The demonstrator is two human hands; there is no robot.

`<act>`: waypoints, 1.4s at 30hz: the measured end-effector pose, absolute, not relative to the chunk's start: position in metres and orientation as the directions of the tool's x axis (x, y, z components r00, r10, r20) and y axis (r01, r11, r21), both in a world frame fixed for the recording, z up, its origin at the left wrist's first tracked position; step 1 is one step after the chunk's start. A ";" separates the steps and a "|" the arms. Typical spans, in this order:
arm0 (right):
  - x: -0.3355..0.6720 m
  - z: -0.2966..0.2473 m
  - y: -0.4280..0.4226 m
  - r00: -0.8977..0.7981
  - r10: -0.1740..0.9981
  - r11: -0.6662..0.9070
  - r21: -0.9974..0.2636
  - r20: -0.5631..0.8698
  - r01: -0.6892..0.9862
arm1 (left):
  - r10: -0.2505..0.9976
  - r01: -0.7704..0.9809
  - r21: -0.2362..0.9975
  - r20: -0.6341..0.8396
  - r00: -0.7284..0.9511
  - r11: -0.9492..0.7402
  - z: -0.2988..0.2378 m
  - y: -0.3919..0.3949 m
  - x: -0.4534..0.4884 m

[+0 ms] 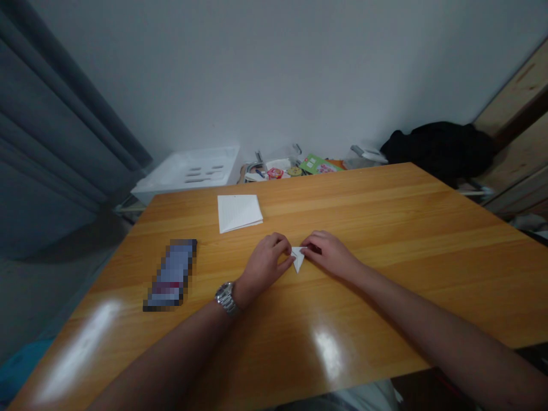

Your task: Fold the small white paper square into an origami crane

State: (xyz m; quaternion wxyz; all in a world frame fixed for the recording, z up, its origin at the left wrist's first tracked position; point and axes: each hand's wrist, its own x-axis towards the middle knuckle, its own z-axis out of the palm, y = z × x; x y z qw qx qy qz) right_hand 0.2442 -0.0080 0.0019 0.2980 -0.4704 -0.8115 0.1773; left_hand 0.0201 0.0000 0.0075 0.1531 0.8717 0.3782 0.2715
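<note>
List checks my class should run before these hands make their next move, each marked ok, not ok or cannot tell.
1. Left hand touching folded paper: ok, at its left side.
2. Right hand touching it: ok, at its right side.
3. Lined paper apart from both hands: ok.
4. Pixelated device apart from both hands: ok.
5. No watch worn: not ok, left wrist.
6. Creases sharp: cannot tell, too small.

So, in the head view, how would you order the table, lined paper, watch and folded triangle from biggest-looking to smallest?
1. Table
2. Lined paper
3. Watch
4. Folded triangle
</note>
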 end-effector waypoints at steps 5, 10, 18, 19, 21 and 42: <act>0.245 -0.001 -0.007 -0.413 0.851 0.524 -0.545 0.323 0.654 | 0.754 0.610 0.446 0.331 0.568 -0.655 0.005 -0.001 0.020; 0.247 0.003 -0.008 -0.390 0.854 0.521 -0.577 0.345 0.629 | 0.761 0.621 0.442 0.326 0.561 -0.647 0.005 -0.003 0.020; 0.252 0.008 -0.011 -0.484 0.790 0.613 -0.521 0.377 0.594 | 0.747 0.610 0.432 0.345 0.569 -0.664 0.001 -0.002 0.019; 0.252 0.007 -0.011 -0.483 0.791 0.611 -0.518 0.376 0.598 | 0.746 0.611 0.429 0.344 0.570 -0.665 0.000 -0.002 0.019; 0.253 0.006 -0.011 -0.480 0.797 0.603 -0.511 0.367 0.612 | 0.746 0.617 0.420 0.341 0.573 -0.666 0.000 -0.001 0.019; 0.256 0.002 -0.009 -0.533 0.786 0.616 -0.450 0.312 0.646 | 0.792 0.551 0.575 0.362 0.492 -0.604 0.003 0.002 0.020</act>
